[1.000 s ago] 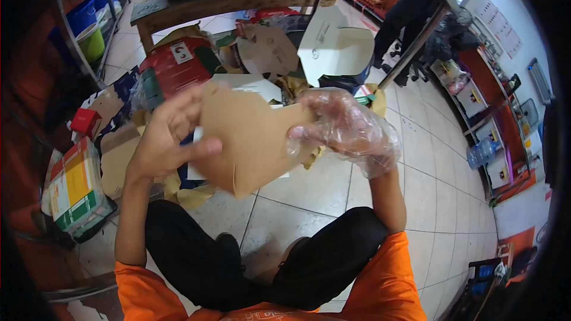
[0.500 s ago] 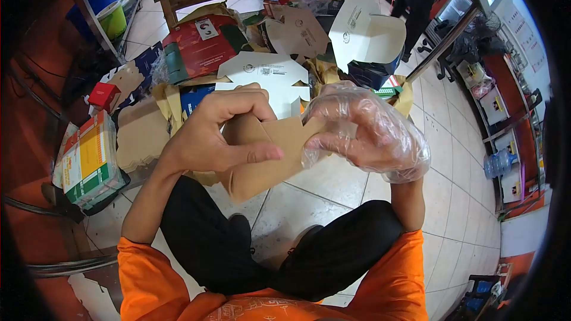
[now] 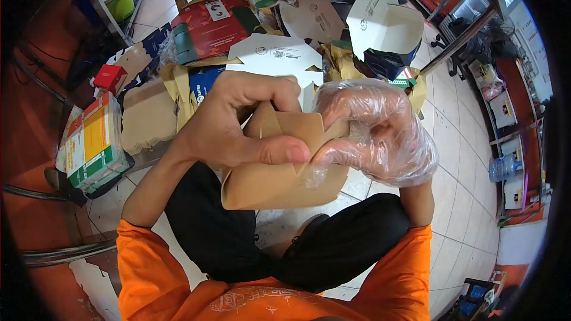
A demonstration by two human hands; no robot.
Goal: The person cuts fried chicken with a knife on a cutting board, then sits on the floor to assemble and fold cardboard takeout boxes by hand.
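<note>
Between my two hands is a brown cardboard food box (image 3: 262, 187), partly folded, with its walls curved and its flaps standing up. My bare left hand (image 3: 244, 125) grips its left side, thumb across the near flap and fingers behind. On the right, my right hand (image 3: 377, 134), in a clear plastic glove, pinches the box's other end between thumb and fingers. The flaps meet between my two thumbs. Just beyond my hands lies a flat white box blank (image 3: 276, 53), its lower part hidden by them.
Ahead is a heap of printed cartons, including a red box (image 3: 208, 38) and an open white box (image 3: 401, 27). At left are stacked brown blanks (image 3: 148, 113) and a plastic-wrapped pack (image 3: 95, 145). A metal table leg (image 3: 458, 41) slants at right; shelves (image 3: 505, 125) stand beyond.
The brown box has come nearer and its flaps are folded closer together, with the lower wall more curved. My hands have drawn closer together, both still gripping it. The view has shifted slightly.
</note>
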